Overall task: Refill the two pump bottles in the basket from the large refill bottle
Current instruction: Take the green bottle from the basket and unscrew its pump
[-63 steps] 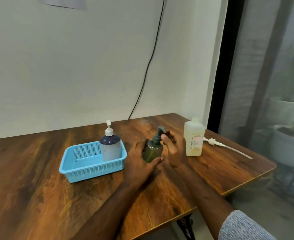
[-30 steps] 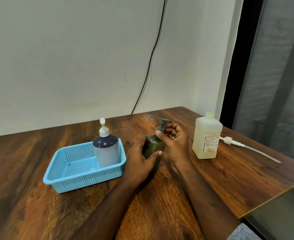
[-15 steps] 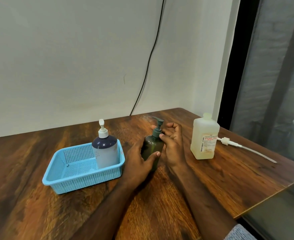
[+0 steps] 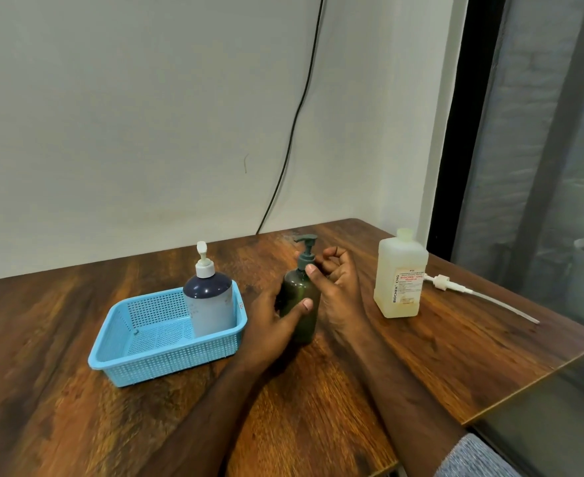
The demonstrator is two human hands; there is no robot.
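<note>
A dark green pump bottle (image 4: 301,297) stands upright on the wooden table (image 4: 456,366). My left hand (image 4: 270,325) wraps its body from the left, thumb across the front. My right hand (image 4: 335,287) is at its neck, thumb against the pump collar and fingers curled behind. A second pump bottle (image 4: 209,301), dark blue on top with a white pump, stands in the right end of the blue basket (image 4: 146,356). The large pale refill bottle (image 4: 400,277) stands to the right, its mouth uncovered.
A white pump head with a long dip tube (image 4: 480,294) lies on the table right of the refill bottle. The table's right edge runs close to a glass door. A black cable hangs down the wall behind.
The green bottle's pump nozzle has turned between frames while my right hand shifted its grip at the collar. My left hand has kept hold of the body.
</note>
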